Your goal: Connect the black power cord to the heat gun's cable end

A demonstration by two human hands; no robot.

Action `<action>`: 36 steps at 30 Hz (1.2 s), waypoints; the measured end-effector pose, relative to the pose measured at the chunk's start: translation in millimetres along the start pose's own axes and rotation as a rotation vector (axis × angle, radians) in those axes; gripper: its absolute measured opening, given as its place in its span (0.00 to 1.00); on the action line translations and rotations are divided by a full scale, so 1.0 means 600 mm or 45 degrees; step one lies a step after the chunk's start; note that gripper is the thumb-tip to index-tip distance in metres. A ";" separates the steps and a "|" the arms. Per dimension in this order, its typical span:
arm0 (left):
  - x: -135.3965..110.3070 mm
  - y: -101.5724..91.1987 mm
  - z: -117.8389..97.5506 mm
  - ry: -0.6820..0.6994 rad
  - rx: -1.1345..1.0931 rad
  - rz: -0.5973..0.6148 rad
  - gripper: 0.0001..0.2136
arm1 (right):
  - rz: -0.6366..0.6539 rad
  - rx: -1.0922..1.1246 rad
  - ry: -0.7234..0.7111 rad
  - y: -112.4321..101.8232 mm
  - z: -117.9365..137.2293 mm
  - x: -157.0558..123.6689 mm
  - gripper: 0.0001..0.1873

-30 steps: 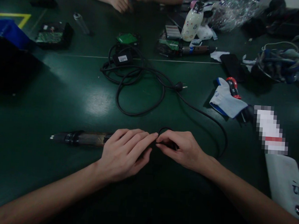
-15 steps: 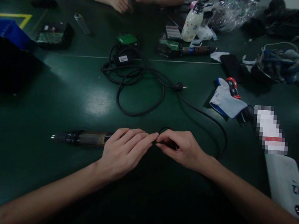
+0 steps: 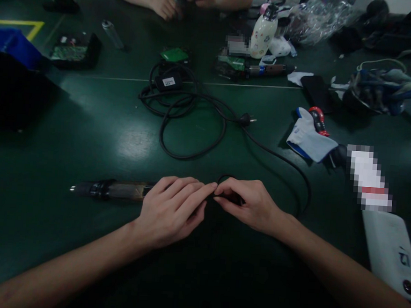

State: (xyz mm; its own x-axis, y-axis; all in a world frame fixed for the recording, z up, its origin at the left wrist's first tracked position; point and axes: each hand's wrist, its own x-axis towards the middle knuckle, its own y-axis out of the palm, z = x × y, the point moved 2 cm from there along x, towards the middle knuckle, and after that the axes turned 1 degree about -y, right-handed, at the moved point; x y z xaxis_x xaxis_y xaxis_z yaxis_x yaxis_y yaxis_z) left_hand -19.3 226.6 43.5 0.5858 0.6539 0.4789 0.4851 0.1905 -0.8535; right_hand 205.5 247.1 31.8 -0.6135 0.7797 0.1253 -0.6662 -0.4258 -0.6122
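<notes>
Basically L hand [image 3: 173,210] over blk tool [image 3: 123,190], R fingers [image 3: 227,186] pinch cord [image 3: 286,157]

No word legible for certain. White label [image 3: 168,82] on black power adapter [image 3: 159,83], far middle: small dark print, too small. Near right, white casing [image 3: 384,244]: dark hand-drawn mark [image 3: 404,256], maybe "12", can't confirm. Panel [image 3: 369,177] above it: red band, pixelated. White-and-blue glove [image 3: 314,142], right: small blue print, illegible.
</notes>
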 end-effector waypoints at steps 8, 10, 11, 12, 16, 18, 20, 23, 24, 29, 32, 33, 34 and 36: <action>-0.007 0.004 0.005 0.026 0.023 0.005 0.23 | -0.002 -0.007 0.002 0.002 -0.003 -0.001 0.04; -0.008 0.005 0.006 0.024 0.033 0.006 0.23 | -0.007 -0.004 -0.001 0.002 -0.003 -0.001 0.05; -0.008 0.005 0.006 0.024 0.036 0.009 0.23 | -0.005 -0.002 0.001 0.002 -0.003 -0.001 0.05; -0.008 0.005 0.006 0.024 0.040 0.015 0.22 | -0.004 -0.002 0.004 0.002 -0.003 -0.001 0.05; -0.008 0.003 0.005 0.029 0.048 0.031 0.22 | 0.003 -0.009 0.006 0.002 -0.003 -0.001 0.05; -0.008 0.002 0.005 0.026 0.042 0.031 0.22 | 0.002 -0.014 -0.003 0.002 -0.002 -0.001 0.05; -0.008 0.002 0.005 0.020 0.029 0.027 0.22 | 0.003 -0.012 -0.005 0.001 -0.002 0.000 0.05; -0.008 0.003 0.005 0.007 0.012 0.016 0.22 | -0.001 -0.002 -0.008 0.001 -0.001 0.000 0.05; -0.008 0.003 0.005 0.002 0.009 0.012 0.22 | -0.002 -0.001 -0.012 0.001 -0.001 0.000 0.04; -0.006 0.002 0.004 -0.006 0.002 0.007 0.22 | 0.008 0.004 -0.004 0.001 -0.001 0.000 0.04; -0.005 0.002 0.004 -0.003 0.027 0.013 0.23 | 0.003 0.006 0.001 0.002 -0.001 0.000 0.04; -0.005 0.003 0.003 -0.003 0.038 0.012 0.23 | -0.003 0.007 -0.003 0.002 -0.001 -0.001 0.04; -0.005 0.003 0.003 -0.005 0.046 0.011 0.23 | -0.011 0.007 -0.007 0.002 -0.002 -0.001 0.04; -0.005 0.004 0.002 -0.008 0.053 0.003 0.23 | -0.027 0.009 -0.012 0.003 -0.002 -0.001 0.05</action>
State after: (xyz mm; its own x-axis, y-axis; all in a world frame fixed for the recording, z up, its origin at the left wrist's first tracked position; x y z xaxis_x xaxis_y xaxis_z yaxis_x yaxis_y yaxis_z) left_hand -20.9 226.1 39.9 0.5830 0.6587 0.4757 0.4560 0.2194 -0.8625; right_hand 205.3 246.6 29.8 -0.6035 0.7840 0.1456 -0.6819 -0.4128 -0.6038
